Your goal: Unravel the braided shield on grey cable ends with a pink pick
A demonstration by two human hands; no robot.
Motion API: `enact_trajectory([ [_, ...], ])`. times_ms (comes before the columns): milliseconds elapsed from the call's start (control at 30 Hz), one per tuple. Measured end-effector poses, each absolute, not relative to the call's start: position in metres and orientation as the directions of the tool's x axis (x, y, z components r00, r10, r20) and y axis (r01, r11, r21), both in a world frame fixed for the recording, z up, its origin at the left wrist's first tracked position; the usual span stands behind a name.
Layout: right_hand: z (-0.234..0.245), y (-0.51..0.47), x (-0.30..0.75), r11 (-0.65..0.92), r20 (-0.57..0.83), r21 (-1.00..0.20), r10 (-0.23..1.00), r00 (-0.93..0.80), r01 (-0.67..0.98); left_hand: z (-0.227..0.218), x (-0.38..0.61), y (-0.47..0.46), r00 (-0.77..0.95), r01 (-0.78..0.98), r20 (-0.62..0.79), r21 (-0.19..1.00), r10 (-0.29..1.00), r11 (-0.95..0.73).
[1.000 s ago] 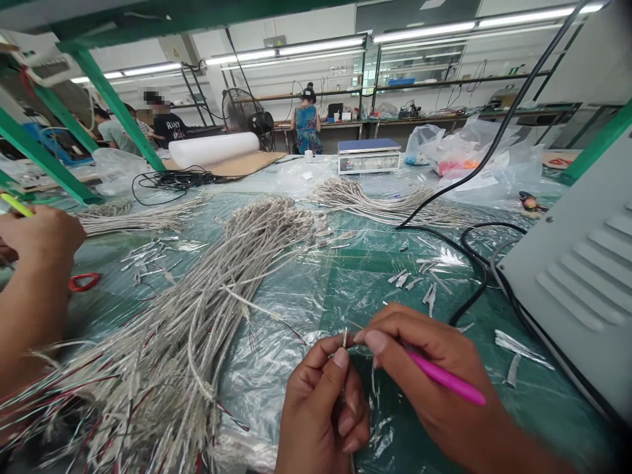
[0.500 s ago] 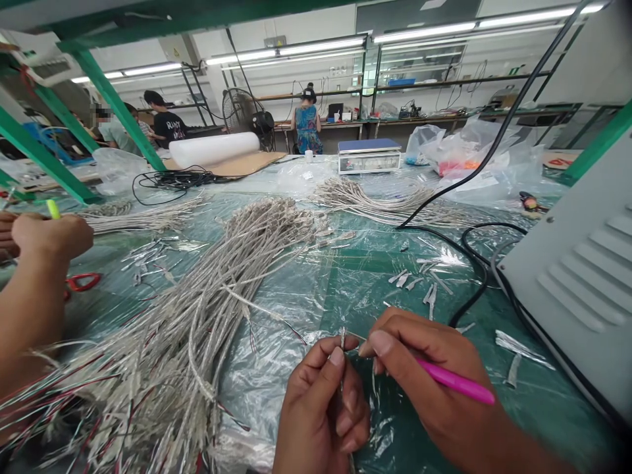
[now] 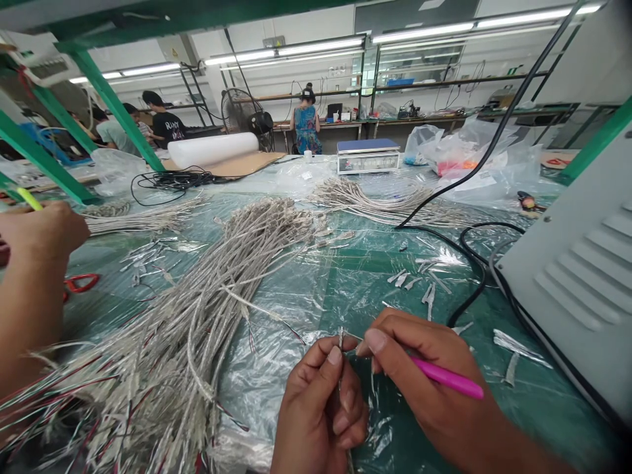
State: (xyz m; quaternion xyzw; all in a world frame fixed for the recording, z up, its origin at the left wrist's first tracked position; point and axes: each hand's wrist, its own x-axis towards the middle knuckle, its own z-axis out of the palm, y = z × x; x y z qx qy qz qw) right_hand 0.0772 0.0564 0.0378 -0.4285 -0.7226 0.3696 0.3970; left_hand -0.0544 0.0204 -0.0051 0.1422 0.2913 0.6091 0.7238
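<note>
Between my left thumb and index finger, my left hand [image 3: 320,401] pinches a thin cable, its silvery braided end [image 3: 341,337] sticking up. Close on the right, my right hand [image 3: 424,362] grips a pen-like tool with a pink handle [image 3: 449,378]. A thin tip reaches from its fingers toward the cable end; its exact shape is too small to make out. Left of my hands lies a large bundle of clear-sheathed braided cables [image 3: 212,283], with red, black, white and green wires showing at the near end.
At far left, a co-worker's hand [image 3: 44,230] holds a yellow-green tool [image 3: 30,199] near red-handled scissors [image 3: 81,283]. Cut foil scraps [image 3: 429,299] litter the plastic-covered green table. A grey machine housing [image 3: 577,276] and black cord [image 3: 474,299] border the right; a scale [image 3: 368,158] stands behind.
My right hand and the pink-handled tool have shifted slightly left, the handle tilting a little. My left hand stays nearly still. The co-worker's yellow-green tool has moved left and leans more.
</note>
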Motion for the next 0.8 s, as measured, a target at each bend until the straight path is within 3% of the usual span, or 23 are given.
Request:
enact_trajectory([
  [433, 0.0383, 0.0570, 0.0780, 0.361, 0.286, -0.881, 0.922, -0.262, 0.305, -0.0044, -0.0536, 0.0206, 0.048, -0.789, -0.276, 0.579, 0.960, 0.206],
  [800, 0.0365, 0.0572, 0.0767, 0.360, 0.232, -0.883, 0.893, -0.386, 0.303, -0.0056, -0.0533, 0.0197, 0.056, -0.803, -0.265, 0.561, 0.963, 0.202],
])
